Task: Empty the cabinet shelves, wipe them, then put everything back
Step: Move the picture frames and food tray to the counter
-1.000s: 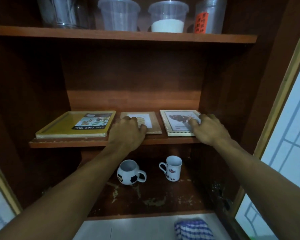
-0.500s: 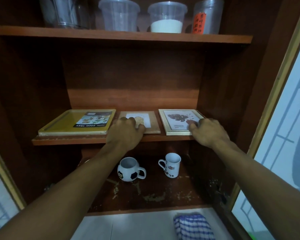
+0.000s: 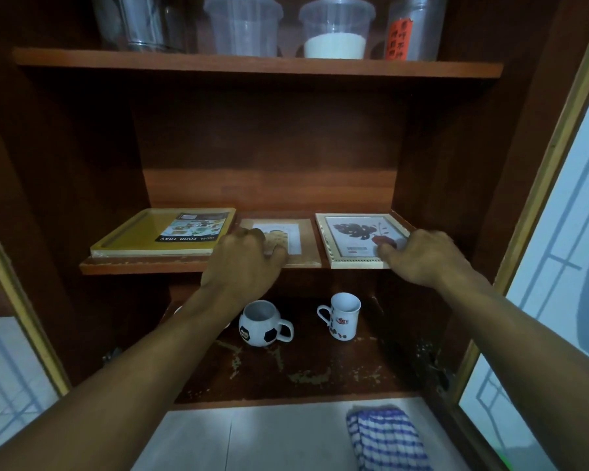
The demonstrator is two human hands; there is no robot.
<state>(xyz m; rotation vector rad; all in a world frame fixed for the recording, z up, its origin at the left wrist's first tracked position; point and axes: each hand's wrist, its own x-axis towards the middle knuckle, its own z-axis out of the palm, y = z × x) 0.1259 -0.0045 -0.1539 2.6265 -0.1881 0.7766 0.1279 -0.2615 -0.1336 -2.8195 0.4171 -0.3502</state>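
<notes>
On the middle shelf (image 3: 143, 266), the left hand (image 3: 244, 266) curled its fingers (image 3: 250, 235) over the brown frame (image 3: 306, 239), the right hand (image 3: 419, 258) over the white frame (image 3: 354, 232).

1. The top wooden shelf (image 3: 252, 64) carries a glass jar (image 3: 143, 22), an empty clear plastic tub (image 3: 244, 25), a clear plastic tub of white powder (image 3: 335, 28) and an orange-labelled clear jar (image 3: 412, 28).
2. The middle wooden shelf (image 3: 143, 267) bears a flat yellow food tray (image 3: 140, 237), a brown wooden picture frame (image 3: 308, 239) and a cream leaf-print picture frame (image 3: 354, 232), side by side.
3. The scuffed bottom shelf (image 3: 320, 372) holds a football-patterned mug (image 3: 261, 324) and a white printed mug (image 3: 342, 316).
4. On the pale tiled floor (image 3: 201, 436) lies a blue-and-white checked cloth (image 3: 385, 440).
</notes>
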